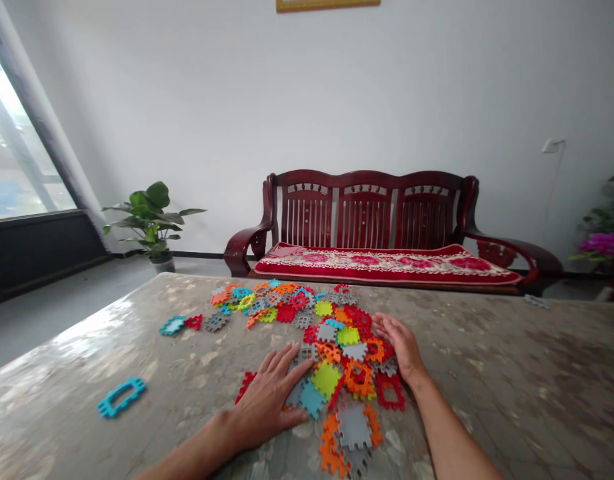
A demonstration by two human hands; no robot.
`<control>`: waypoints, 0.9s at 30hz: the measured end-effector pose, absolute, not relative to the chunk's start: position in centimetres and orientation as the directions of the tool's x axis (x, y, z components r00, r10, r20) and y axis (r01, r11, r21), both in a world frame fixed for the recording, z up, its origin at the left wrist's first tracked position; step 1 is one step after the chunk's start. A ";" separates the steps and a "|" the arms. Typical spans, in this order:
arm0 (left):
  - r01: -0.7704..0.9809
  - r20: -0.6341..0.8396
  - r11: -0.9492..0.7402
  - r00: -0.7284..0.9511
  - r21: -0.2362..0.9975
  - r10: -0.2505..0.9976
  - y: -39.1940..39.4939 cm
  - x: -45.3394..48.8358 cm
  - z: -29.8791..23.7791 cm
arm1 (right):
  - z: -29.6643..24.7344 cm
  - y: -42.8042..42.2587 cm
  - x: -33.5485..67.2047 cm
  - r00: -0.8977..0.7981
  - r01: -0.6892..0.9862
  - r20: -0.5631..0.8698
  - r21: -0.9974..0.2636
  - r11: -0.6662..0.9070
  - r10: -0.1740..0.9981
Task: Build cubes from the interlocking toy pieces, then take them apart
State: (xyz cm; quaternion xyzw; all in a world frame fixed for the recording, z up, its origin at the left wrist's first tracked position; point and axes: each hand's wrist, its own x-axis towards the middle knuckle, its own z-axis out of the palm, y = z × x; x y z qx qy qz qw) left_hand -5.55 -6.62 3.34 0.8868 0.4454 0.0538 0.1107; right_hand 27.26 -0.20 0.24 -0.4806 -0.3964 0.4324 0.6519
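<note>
A heap of flat, toothed plastic tiles (331, 347) in red, orange, grey, blue and lime lies spread over the marbled table (511, 373). My left hand (269, 397) rests flat on the heap's left edge, fingers stretched over grey and blue tiles. My right hand (401, 347) lies on the right side of the heap, fingers extended across red and orange tiles. Neither hand grips a piece.
A blue frame-shaped tile (121, 396) lies alone at the table's left. A blue tile (173, 325) and a red tile (193, 323) sit apart, further back. Behind the table stand a dark wooden bench (371, 220) with a red cushion, and a potted plant (151, 223).
</note>
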 end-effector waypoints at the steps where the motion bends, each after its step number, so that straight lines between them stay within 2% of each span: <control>1: 0.785 -0.003 -0.574 0.591 0.234 0.807 -5.8 -5.6 3.5 | 0.3 -0.2 27.2 0.314 -0.179 0.106 -0.969 0.169 0.944; 6: 0.804 0.040 -0.568 0.571 0.179 0.820 -3.7 -5.9 3.5 | 0.4 -0.3 27.0 0.334 -0.178 0.128 -0.964 0.196 0.934; 10: 0.768 0.119 -0.605 0.594 0.210 0.795 -5.9 -4.7 4.0 | 0.3 -0.3 27.1 0.352 -0.201 0.115 -0.960 0.195 0.929; 13: 0.637 0.100 -0.729 0.732 0.250 0.674 -8.7 -2.5 3.9 | 0.3 -0.3 27.1 0.355 -0.216 0.105 -0.958 0.191 0.929; 16: 0.518 0.046 -0.822 0.839 0.238 0.542 -10.4 0.2 2.8 | 0.4 -0.3 27.2 0.335 -0.210 0.110 -0.959 0.188 0.936; 21: 0.535 0.054 -0.813 0.827 0.228 0.559 -9.4 2.7 2.5 | 1.1 -0.9 27.2 0.223 -0.152 0.131 -0.974 0.167 0.966; 27: 0.578 0.057 -0.785 0.796 0.226 0.602 -6.9 2.4 4.9 | 2.5 -1.8 26.9 0.110 0.022 0.181 -0.983 0.180 0.977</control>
